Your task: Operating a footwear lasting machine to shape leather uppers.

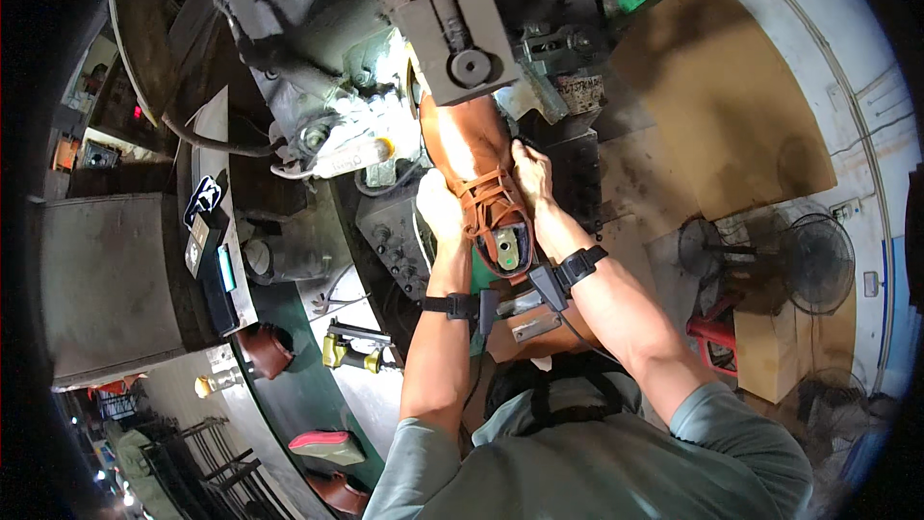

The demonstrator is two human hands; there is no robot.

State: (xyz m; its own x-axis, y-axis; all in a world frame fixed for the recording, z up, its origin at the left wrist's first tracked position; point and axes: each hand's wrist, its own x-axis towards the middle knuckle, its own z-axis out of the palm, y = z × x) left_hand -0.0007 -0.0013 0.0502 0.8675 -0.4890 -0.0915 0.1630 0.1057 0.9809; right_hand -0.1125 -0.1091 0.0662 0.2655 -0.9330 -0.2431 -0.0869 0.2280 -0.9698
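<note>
Grip: left hand (442, 206) and right hand (532, 173) grasping one brown lace-up shoe (484, 173), one hand per side, toe end beneath one metal machine head (454, 43). Left to right: two brown shoe pieces (266, 351) and one red-edged piece (327, 445) on bench; one yellow-and-black tool (349, 353); far right, one cardboard box (765, 351).

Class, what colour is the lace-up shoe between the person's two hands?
The shoe is reddish brown; it shows best in the head view.
</note>
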